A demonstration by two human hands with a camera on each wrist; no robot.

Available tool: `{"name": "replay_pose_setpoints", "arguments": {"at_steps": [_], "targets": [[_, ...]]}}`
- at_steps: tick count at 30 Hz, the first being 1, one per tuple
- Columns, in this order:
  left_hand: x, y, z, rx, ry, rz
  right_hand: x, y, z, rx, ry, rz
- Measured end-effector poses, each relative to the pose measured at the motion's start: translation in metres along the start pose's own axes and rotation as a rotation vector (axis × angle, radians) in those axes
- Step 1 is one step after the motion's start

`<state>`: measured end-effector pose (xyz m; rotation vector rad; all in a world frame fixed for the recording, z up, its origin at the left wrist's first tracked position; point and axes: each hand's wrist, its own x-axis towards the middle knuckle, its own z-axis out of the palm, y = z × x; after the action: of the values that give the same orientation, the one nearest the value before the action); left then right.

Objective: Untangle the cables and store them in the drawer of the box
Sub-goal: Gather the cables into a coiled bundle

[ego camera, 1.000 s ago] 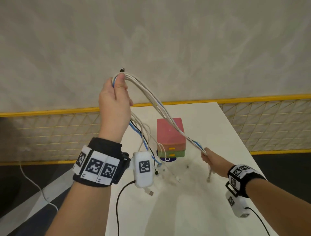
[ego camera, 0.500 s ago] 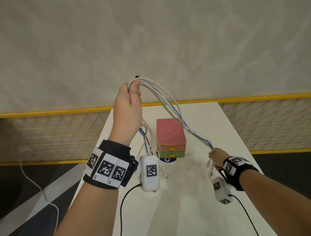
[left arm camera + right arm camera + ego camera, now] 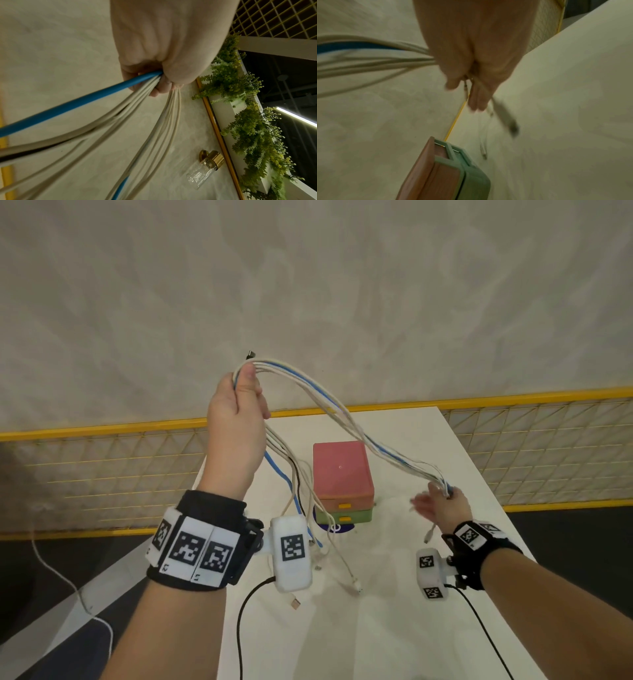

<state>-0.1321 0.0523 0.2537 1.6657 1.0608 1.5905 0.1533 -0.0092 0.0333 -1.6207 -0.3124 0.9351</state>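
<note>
My left hand [image 3: 239, 402] is raised above the table and grips the fold of a bundle of white and blue cables [image 3: 342, 419]. The left wrist view shows the fingers [image 3: 161, 88] curled round the cables [image 3: 120, 108]. From there the bundle arcs down to the right into my right hand [image 3: 442, 505], which holds it near its ends. In the blurred right wrist view, plugs [image 3: 505, 119] dangle out of that hand [image 3: 471, 47]. More loose ends [image 3: 308, 508] hang below the left hand in front of the box [image 3: 342, 474]. It has a pink top and a green base, and its two yellow-handled drawers are closed.
Some plug ends [image 3: 356, 587] touch the white table [image 3: 411, 628] in front of the box. A yellow mesh fence [image 3: 513, 446] runs behind the table, and dark floor lies on both sides. Black wrist-camera leads [image 3: 246, 611] trail over the near part of the table.
My right hand has moved right, away from the box, sliding along the bundle toward its plug ends. The bundle was stretched straight a second ago and now arcs loosely. The left hand stays raised.
</note>
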Motion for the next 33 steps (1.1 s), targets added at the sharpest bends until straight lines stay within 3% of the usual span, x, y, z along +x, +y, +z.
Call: {"name": "replay_pose_setpoints", "arguments": {"at_steps": [2, 5, 7, 10, 14, 17, 20, 22, 24, 28, 33], "targets": [[0.000, -0.001, 0.003, -0.012, -0.032, 0.009, 0.001, -0.001, -0.004, -0.182, -0.107, -0.044], [-0.005, -0.003, 0.010, 0.021, -0.158, 0.043, -0.004, -0.013, -0.014, -0.594, -0.399, 0.101], [-0.011, -0.008, 0.019, 0.077, -0.269, 0.051, -0.008, -0.027, -0.019, -0.903, -0.455, 0.073], [-0.021, -0.018, 0.032, 0.154, -0.419, 0.020, -0.028, -0.061, -0.011, -0.938, -0.411, -0.202], [-0.030, -0.023, 0.051, 0.262, -0.587, 0.013, -0.081, -0.110, 0.008, -0.637, -0.578, -0.704], [-0.037, -0.020, 0.063, 0.312, -0.634, 0.013, -0.117, -0.133, 0.030, -0.791, -0.612, -1.032], [-0.043, -0.019, 0.067, 0.227, -0.646, -0.028, -0.130, -0.133, 0.057, -0.998, -0.450, -1.198], [-0.046, -0.021, 0.067, 0.220, -0.673, -0.029, -0.131, -0.130, 0.068, -0.988, -0.339, -1.204], [-0.049, -0.025, 0.065, 0.151, -0.699, -0.052, -0.126, -0.133, 0.072, -0.938, -0.318, -1.161], [-0.066, -0.050, 0.053, -0.118, -0.643, -0.201, -0.113, -0.150, 0.063, -0.570, -0.265, -1.052], [-0.078, -0.080, 0.053, 0.227, -0.760, -0.059, -0.098, -0.131, 0.044, -0.372, -0.195, -0.886]]}}
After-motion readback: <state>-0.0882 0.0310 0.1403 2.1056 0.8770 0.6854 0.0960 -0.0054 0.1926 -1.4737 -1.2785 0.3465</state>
